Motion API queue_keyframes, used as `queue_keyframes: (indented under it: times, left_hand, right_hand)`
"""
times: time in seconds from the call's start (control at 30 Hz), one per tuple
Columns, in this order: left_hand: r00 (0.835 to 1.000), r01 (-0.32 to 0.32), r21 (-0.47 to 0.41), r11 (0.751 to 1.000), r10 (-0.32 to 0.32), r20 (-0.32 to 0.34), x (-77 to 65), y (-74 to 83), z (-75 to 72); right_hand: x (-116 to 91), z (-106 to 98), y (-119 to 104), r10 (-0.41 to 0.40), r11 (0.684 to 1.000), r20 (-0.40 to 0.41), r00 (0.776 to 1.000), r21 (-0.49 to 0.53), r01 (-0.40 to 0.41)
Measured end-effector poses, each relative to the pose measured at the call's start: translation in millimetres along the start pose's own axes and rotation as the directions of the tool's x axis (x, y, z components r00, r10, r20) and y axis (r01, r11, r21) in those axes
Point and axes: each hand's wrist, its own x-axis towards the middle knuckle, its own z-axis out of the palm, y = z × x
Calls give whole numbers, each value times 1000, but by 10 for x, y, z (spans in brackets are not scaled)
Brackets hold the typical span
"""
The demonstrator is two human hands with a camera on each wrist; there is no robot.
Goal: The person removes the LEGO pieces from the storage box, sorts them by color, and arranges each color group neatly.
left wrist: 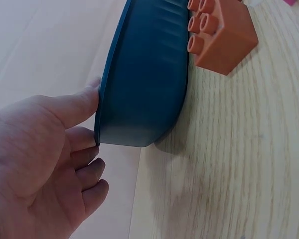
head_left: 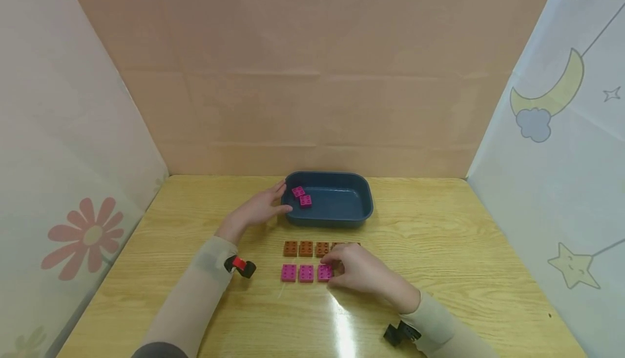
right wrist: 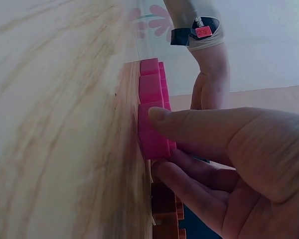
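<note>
My right hand (head_left: 358,268) pinches the rightmost visible pink toy brick (right wrist: 154,119) in the front row. Its thumb lies on the brick's near side, the fingers at its right end. Two more pink bricks (head_left: 297,273) sit to its left on the table. My left hand (head_left: 256,210) rests at the left end of a dark blue tray (head_left: 332,222), thumb and fingertips touching the rim; its other fingers hang loosely bent in the left wrist view. Two pink bricks (head_left: 301,197) lie inside the tray's left part.
A row of several orange-brown bricks (head_left: 306,248) stands between tray and pink row, its right end partly hidden by my right hand. A brown wall (head_left: 317,103) rises behind the wooden table (head_left: 420,206); patterned white panels (head_left: 552,184) stand at both sides.
</note>
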Motion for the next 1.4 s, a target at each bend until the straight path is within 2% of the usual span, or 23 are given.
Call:
queue_keyframes:
  times: [0.8, 1.03, 1.17, 1.23, 1.33, 1.4]
  left_hand:
    - [1000, 16, -16, 1000, -16, 5, -22, 30, -30]
    - [1000, 15, -15, 1000, -15, 1, -7, 26, -17]
    - [1000, 3, -4, 1000, -3, 7, 1, 14, -4]
    - [1000, -1, 6, 1000, 1, 13, 11, 9, 2]
    - [1000, 6, 19, 1000, -6, 19, 25, 15, -3]
    - [1000, 12, 35, 999, -13, 23, 37, 28, -7]
  right_hand:
    - [-12, -16, -27, -21, 1000, -10, 1000, -3, 21]
    - [-23, -39, -37, -7, 1000, -48, 999, 20, 8]
    - [-8, -113, -2, -18, 995, -46, 999, 101, 23]
    - [33, -187, 38, -42, 982, -43, 998, 181, 49]
    - [157, -342, 130, -57, 937, -42, 997, 342, 68]
    - [268, -446, 217, -38, 903, -49, 998, 425, 56]
